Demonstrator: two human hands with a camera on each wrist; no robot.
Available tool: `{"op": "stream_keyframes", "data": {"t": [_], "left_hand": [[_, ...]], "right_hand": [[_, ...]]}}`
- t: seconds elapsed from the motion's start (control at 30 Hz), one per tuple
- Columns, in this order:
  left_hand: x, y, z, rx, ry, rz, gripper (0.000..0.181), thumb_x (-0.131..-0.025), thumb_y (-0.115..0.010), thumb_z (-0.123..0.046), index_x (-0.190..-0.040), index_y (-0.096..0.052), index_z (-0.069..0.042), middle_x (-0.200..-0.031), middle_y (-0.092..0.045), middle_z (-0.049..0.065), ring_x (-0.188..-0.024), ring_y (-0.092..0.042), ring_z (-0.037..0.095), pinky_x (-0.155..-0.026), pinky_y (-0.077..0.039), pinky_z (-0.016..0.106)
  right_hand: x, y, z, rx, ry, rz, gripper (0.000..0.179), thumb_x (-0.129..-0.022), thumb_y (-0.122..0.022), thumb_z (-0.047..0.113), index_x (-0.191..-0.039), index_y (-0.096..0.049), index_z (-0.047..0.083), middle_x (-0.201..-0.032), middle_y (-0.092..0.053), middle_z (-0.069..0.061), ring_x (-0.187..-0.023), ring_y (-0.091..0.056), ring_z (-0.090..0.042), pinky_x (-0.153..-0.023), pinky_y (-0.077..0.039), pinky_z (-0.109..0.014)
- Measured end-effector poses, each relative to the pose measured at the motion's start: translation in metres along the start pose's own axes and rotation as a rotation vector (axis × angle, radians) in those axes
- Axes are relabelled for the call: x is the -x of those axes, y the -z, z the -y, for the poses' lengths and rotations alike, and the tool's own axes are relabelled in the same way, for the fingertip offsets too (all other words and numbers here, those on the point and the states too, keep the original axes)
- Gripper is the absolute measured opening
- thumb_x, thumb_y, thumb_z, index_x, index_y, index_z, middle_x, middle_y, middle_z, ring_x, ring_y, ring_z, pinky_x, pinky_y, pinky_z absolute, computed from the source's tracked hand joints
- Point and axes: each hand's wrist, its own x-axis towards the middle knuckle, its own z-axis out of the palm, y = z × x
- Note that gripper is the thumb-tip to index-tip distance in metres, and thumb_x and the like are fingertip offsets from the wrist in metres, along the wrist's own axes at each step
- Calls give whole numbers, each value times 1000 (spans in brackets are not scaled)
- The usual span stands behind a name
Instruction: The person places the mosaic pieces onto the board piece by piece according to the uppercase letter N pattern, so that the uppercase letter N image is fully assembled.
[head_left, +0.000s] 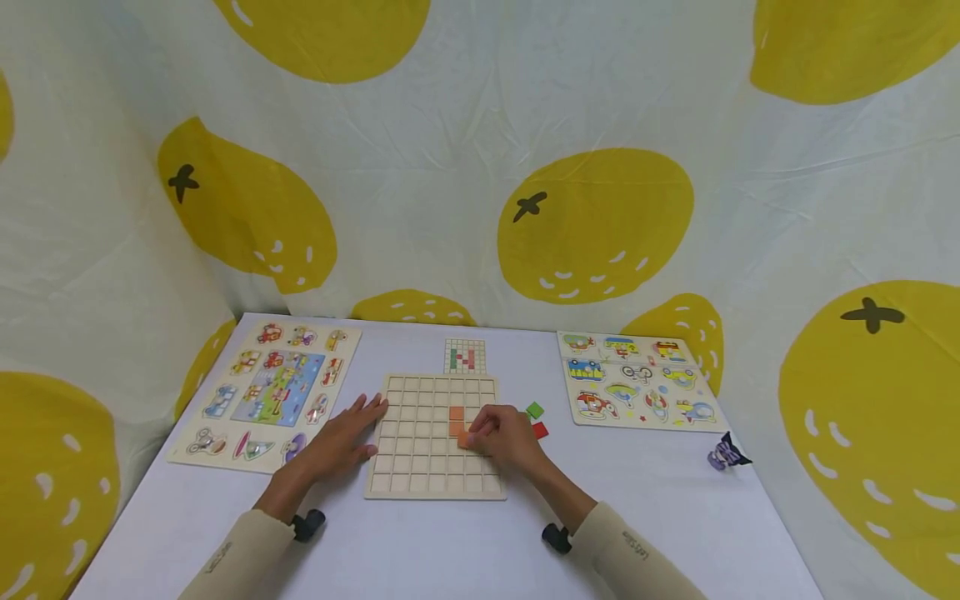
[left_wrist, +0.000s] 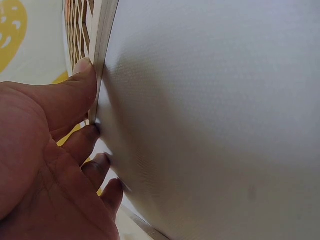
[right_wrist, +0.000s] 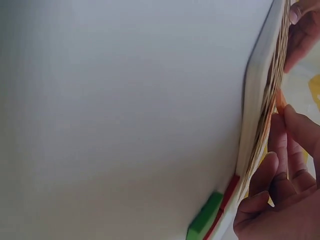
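A square wooden grid board (head_left: 408, 454) lies in the middle of the table. Two orange square tiles (head_left: 457, 414) sit in its cells, one in front of the other. Just in front of them, my right hand (head_left: 508, 435) pinches another orange tile (head_left: 464, 439) between thumb and fingertips, tilted over the board. In the right wrist view this orange tile (right_wrist: 281, 101) shows at the fingertips, close to the grid. My left hand (head_left: 341, 442) touches the board's left edge with spread fingers. The left wrist view shows its thumb (left_wrist: 82, 90) along the board's side (left_wrist: 104, 40).
Beside the board's right edge lie green (head_left: 535, 410) and red tiles (head_left: 540, 430). Behind it is a pattern card (head_left: 465, 356) with green and red squares. Picture puzzle boards stand at left (head_left: 258, 396) and right (head_left: 641, 383). A small purple figurine (head_left: 726, 452) is near the right edge.
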Motion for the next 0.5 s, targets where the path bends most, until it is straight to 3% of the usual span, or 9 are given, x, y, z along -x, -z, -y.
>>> {"op": "stream_keyframes", "data": {"t": [0.5], "left_hand": [[0,1,-3,0,-12,-2,76,-98,-72,-8,-164,-36,-3,-173,-30,21,-162,-19,49,-128,-23,70]], "right_hand": [[-4,-16,10,115,-24,15,17,-87,-88,18,-82,-73,24,-69,-65,6,-67,-60,-12,-60,-47,-26]]}}
